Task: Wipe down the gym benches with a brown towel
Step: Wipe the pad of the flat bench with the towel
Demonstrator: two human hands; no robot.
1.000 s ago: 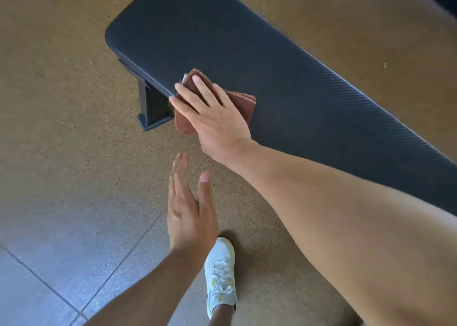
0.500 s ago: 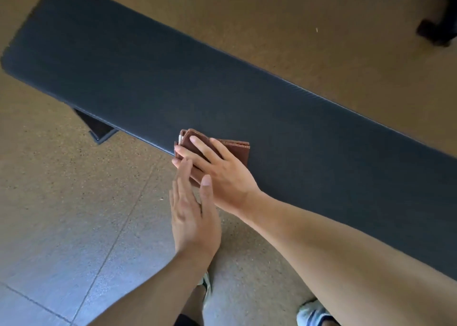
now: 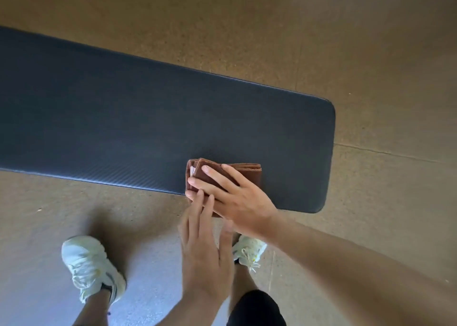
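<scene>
Brown towel (image 3: pixel 223 175), folded into a thick soft pad, is lying on the worktop (image 3: pixel 123 128) at its near edge, close to the rounded right end and partly overhanging. The right hand (image 3: pixel 235 197) is pressing it flat, fingers (image 3: pixel 212 175) straight and slightly spread, likely to keep the folds together while wiping. The left hand (image 3: pixel 205 246) is reaching in flat, fingertips touching the towel's overhanging edge. The worktop's dark padding is showing a fine ribbed, leather-like texture.
</scene>
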